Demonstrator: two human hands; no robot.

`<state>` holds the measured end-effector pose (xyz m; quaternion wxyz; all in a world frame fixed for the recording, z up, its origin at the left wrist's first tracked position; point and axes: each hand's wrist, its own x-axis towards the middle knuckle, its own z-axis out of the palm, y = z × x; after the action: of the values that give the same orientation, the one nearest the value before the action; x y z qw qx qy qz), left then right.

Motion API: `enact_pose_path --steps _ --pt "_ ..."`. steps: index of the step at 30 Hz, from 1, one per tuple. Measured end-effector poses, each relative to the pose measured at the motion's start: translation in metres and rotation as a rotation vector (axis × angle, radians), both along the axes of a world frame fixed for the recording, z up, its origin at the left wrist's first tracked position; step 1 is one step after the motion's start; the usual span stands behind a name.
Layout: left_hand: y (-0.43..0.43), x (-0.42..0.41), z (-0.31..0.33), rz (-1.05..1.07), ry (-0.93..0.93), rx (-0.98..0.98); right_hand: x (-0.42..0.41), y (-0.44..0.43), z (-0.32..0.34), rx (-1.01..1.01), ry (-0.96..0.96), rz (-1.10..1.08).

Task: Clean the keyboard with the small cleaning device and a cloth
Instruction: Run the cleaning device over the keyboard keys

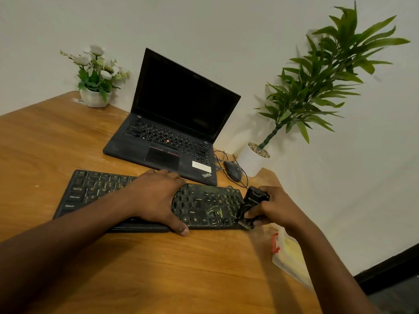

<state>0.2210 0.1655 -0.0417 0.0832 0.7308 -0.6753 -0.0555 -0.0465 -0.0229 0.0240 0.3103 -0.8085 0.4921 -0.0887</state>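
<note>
A dusty black keyboard (205,206) lies across the wooden table (158,268), with yellowish smears near its right end. My left hand (158,198) rests flat on the middle of the keyboard, fingers spread over the keys and thumb at the front edge. My right hand (275,206) grips a small black cleaning device (252,201) at the keyboard's right end, its brush tip down on the bottom right corner keys. No cloth is clearly in sight.
An open black laptop (172,123) stands behind the keyboard, with a wired mouse (232,169) to its right. A flower pot (95,96) sits at the back left, a tall potted plant (256,158) at the back right. A clear plastic box (289,257) lies at the table's right edge.
</note>
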Motion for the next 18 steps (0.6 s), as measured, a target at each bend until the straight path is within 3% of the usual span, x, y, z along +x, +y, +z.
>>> enact_pose_path --steps 5,12,18 --pt "0.000 0.000 0.000 -0.004 0.014 -0.007 0.021 0.003 -0.005 -0.009 -0.098 -0.031" --pt "0.000 0.002 -0.001 -0.003 0.023 -0.008 0.051 0.000 -0.012 -0.178 -0.171 -0.043" --pt "0.000 0.001 0.000 -0.004 0.029 -0.010 0.034 0.001 0.003 -0.005 -0.064 0.057"
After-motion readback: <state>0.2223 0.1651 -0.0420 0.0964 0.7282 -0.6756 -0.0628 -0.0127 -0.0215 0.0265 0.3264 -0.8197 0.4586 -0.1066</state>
